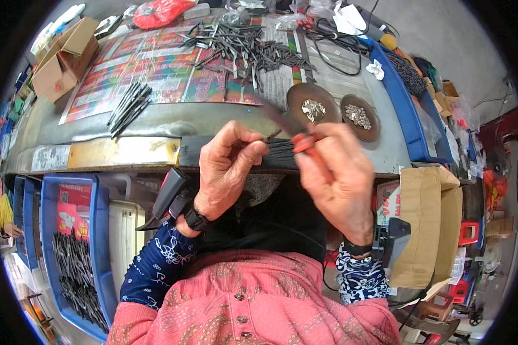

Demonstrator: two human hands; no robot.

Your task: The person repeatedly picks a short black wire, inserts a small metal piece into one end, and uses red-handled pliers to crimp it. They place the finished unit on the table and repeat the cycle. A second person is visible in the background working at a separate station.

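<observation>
My left hand [230, 164] is closed, thumb and forefinger pinching the end of a thin dark strip [273, 136] above the table's front edge. In my right hand [340, 178] is a red-handled tool [305, 145]; its long dark front part is smeared by motion, so I cannot tell its exact kind. Between and behind my hands lies a bundle of thin black strips [281, 152]. Two round brown dishes stand just beyond my right hand. Small silvery metal pieces [313, 110] lie in the left dish [296, 99], and more in the right dish [367, 131].
A large heap of black strips [247, 49] covers printed sheets [150, 63] at the back. A smaller bunch [129, 108] lies left. Blue bins [102, 230] with black strips stand lower left; a long blue tray [405, 109] and open cardboard box [423, 224] are right.
</observation>
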